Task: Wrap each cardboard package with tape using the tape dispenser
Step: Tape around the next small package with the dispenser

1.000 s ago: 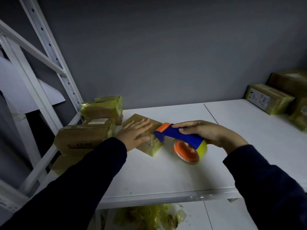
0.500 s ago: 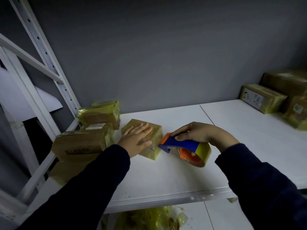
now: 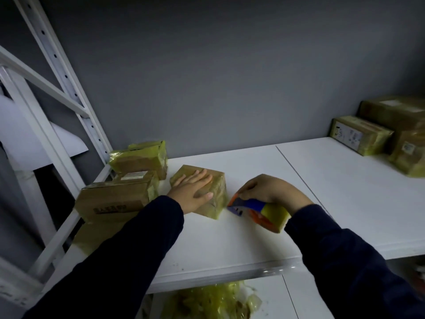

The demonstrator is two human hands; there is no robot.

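Left hand (image 3: 193, 192) lay flat on top of the small taped cardboard package (image 3: 218, 195) on the white shelf (image 3: 253, 238), fingers straight. Right hand (image 3: 269, 189) gripped the tape dispenser (image 3: 255, 206), nose right by the package's right face, couldn't tell if touching. Roll partly hidden under the wrist. Dispenser sat lower than half a second earlier

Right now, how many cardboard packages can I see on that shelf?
7. Center package under the left hand. At the left end: back package, labelled package, front package. At far right: three packages. Another may lie hidden beneath the left group.
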